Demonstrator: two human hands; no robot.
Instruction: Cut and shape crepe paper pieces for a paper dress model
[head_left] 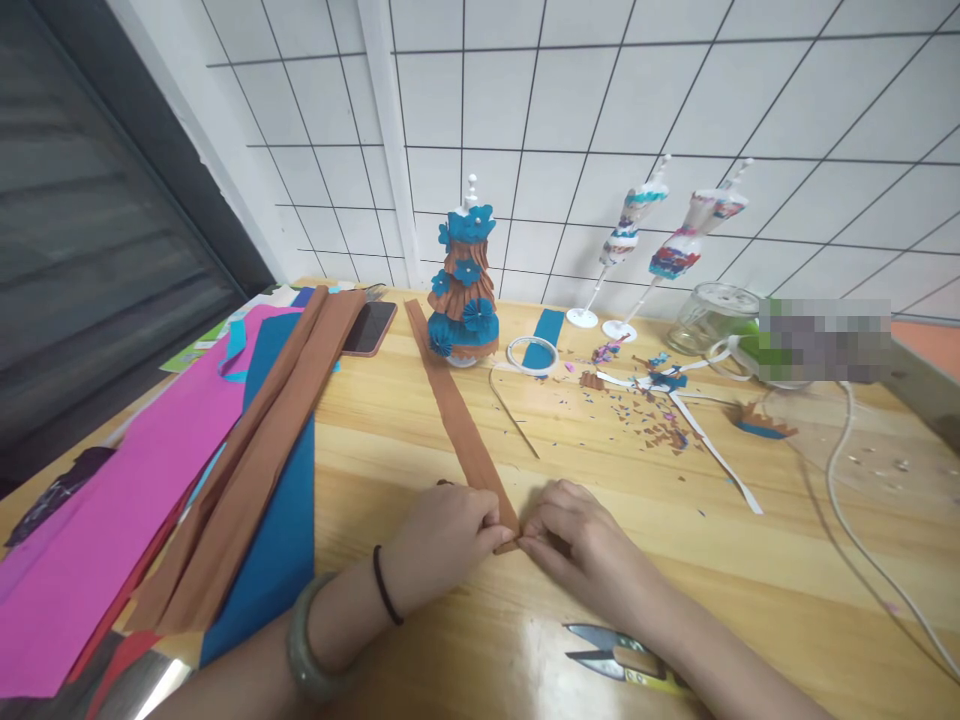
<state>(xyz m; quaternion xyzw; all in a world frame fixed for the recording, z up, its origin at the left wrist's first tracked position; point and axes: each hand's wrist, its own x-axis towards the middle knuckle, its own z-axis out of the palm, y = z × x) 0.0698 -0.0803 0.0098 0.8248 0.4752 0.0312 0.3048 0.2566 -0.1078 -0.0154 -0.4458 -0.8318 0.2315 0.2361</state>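
Observation:
A long brown paper strip (457, 410) lies on the wooden table (600, 560), running from the far middle towards me. My left hand (442, 535) and my right hand (581, 545) meet at its near end, both pinching and folding that end between thumb and fingers. A dark band and a grey-green bangle sit on my left wrist. Small thread snips (619, 660) lie just below my right forearm.
Pink, blue and brown paper sheets (225, 480) are stacked at the left, a phone (369, 328) beyond them. A blue-and-brown paper dress model (465, 290), a tape roll (531, 355), two decorated figures (675, 250), a glass jar (709, 315), scraps and a white cable (862, 530) fill the back and right.

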